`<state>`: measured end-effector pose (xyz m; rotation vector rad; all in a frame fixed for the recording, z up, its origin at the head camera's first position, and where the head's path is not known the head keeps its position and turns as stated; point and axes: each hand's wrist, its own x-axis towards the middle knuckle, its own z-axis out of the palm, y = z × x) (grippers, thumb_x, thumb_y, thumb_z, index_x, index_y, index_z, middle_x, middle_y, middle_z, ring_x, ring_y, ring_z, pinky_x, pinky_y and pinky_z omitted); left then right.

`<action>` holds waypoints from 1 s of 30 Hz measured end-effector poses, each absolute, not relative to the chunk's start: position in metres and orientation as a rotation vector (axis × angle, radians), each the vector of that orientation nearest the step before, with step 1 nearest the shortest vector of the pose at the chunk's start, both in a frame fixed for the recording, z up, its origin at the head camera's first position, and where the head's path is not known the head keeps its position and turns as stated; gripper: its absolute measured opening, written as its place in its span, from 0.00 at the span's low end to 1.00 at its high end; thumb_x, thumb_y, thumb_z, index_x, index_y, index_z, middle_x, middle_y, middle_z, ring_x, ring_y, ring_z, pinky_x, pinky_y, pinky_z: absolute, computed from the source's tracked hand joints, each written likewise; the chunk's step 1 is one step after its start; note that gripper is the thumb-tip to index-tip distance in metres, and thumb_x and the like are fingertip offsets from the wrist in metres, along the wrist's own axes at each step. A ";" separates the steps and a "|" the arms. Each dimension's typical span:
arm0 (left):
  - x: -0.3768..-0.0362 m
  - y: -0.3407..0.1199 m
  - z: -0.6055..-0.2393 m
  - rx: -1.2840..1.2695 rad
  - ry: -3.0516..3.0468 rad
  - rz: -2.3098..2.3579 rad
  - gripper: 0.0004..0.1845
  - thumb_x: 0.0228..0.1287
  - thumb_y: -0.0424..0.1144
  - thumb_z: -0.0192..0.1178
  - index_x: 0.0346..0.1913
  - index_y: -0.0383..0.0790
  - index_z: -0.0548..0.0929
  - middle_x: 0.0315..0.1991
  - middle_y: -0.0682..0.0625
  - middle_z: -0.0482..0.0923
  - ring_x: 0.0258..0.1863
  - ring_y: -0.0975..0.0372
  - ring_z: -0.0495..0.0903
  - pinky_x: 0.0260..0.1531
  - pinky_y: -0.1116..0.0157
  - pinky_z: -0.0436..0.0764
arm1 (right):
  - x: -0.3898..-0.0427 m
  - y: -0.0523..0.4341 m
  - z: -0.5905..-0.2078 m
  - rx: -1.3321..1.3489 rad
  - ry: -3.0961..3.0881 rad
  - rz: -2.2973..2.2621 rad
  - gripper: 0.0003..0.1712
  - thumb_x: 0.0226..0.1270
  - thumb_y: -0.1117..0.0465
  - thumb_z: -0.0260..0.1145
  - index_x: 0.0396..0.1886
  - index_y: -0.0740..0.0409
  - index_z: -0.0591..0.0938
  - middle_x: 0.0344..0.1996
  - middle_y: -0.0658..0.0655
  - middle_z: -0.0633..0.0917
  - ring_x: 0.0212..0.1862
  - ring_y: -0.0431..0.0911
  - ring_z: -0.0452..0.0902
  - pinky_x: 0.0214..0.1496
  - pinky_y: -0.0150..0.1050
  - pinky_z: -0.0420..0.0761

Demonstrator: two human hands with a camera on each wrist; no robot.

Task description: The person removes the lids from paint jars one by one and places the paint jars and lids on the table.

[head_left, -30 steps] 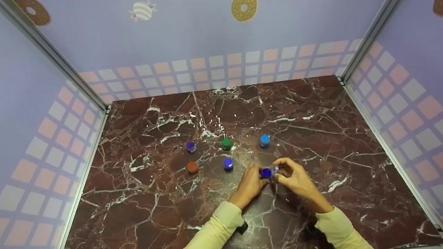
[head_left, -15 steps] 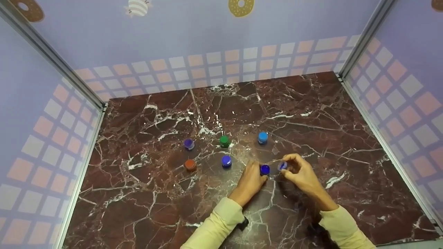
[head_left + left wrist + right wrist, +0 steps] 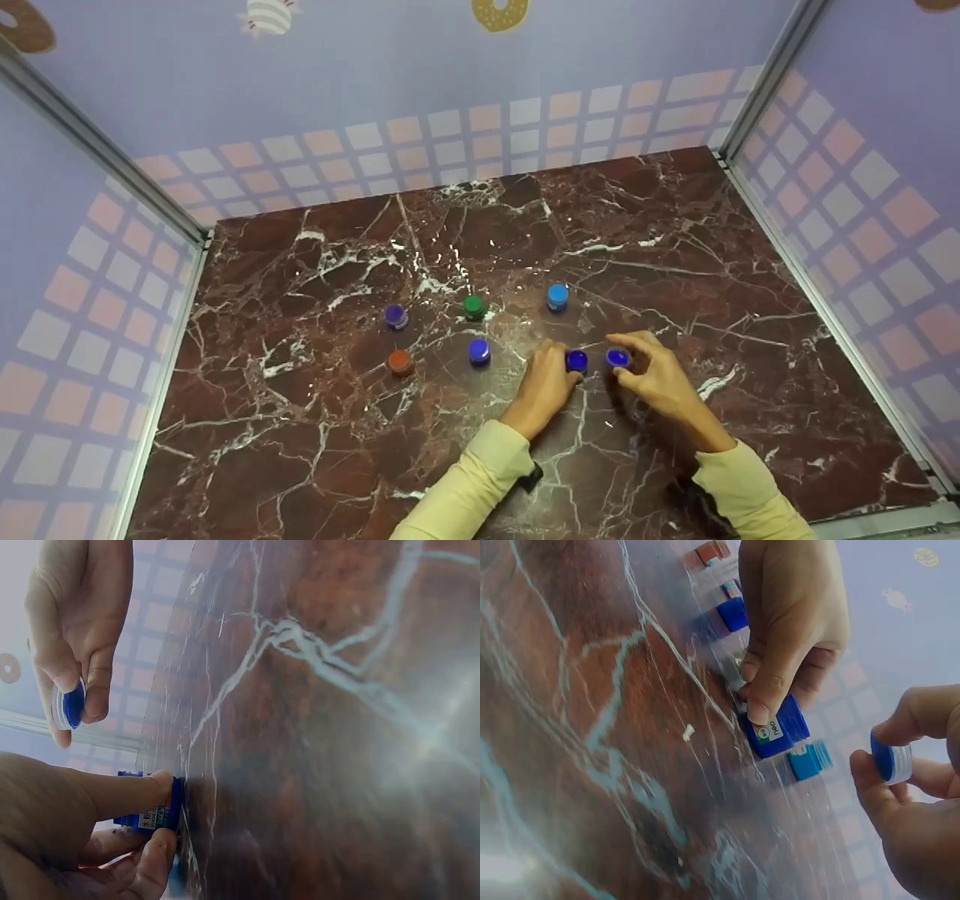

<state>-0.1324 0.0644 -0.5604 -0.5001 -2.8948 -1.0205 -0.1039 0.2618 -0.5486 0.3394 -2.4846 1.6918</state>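
A small dark-blue pot [image 3: 576,361] stands on the marble table [image 3: 315,420], uncapped. My left hand [image 3: 561,365] grips it from the left, thumb and fingers curled round its side. In the left wrist view the pot [image 3: 150,814] sits between those fingertips. My right hand [image 3: 628,361] pinches the pot's blue lid [image 3: 617,358] just to the right, apart from the pot. The right wrist view shows the lid [image 3: 891,757] held clear of the pot [image 3: 776,727], a little above the table.
Several other small pots stand to the left and behind: purple [image 3: 395,316], green [image 3: 473,306], light blue [image 3: 557,296], orange [image 3: 400,361] and blue-violet [image 3: 478,351]. Patterned walls [image 3: 90,285] close the table on three sides.
My right hand has drawn the lid off the dark-blue pot and carried it a short way right. My left hand keeps the pot in place.
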 end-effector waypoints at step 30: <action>-0.184 0.135 -0.562 -0.437 -2.874 -0.983 0.12 0.57 0.34 0.76 0.41 0.32 0.88 0.38 0.43 0.83 0.41 0.52 0.86 0.46 0.62 0.84 | -0.118 0.305 -0.551 0.065 -2.628 1.440 0.22 0.54 0.74 0.78 0.50 0.70 0.85 0.35 0.59 0.78 0.33 0.43 0.73 0.36 0.27 0.73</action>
